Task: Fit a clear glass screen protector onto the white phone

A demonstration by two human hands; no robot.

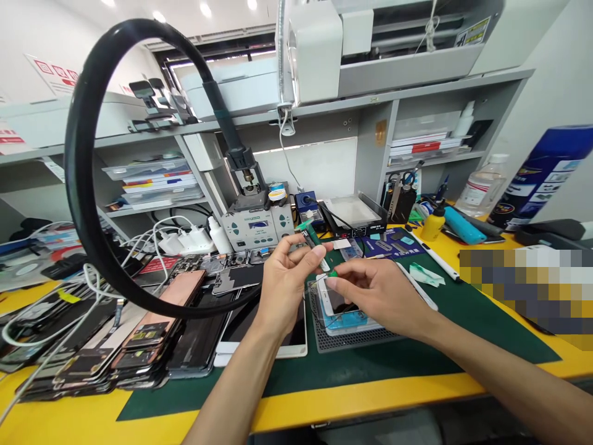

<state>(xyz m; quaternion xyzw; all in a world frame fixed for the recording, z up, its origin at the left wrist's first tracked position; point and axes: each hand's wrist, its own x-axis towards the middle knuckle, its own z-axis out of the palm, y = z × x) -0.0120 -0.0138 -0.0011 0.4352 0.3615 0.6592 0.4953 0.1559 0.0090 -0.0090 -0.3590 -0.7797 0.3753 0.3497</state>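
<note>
My left hand point(291, 272) is closed round a small dark green syringe point(315, 245), which tilts down to the right. At the syringe's lower end, my right hand point(370, 285) pinches a small green tip or cap point(332, 274); whether it is attached to the syringe cannot be made out. Below both hands lies a white phone point(330, 299) on a light blue item point(354, 322), over a dark perforated pad point(324, 337). The right hand partly covers the phone. A white-framed tablet point(296, 346) lies partly behind my left hand and forearm.
A green mat point(435, 371) covers part of the yellow table point(296, 415). Stacked phones point(152, 346) fill the left side. A thick black hose point(81, 185) arches over them from a machine. A yellow bottle point(432, 225), white pen-like tool point(438, 254) and green-stained tissue point(426, 275) lie right.
</note>
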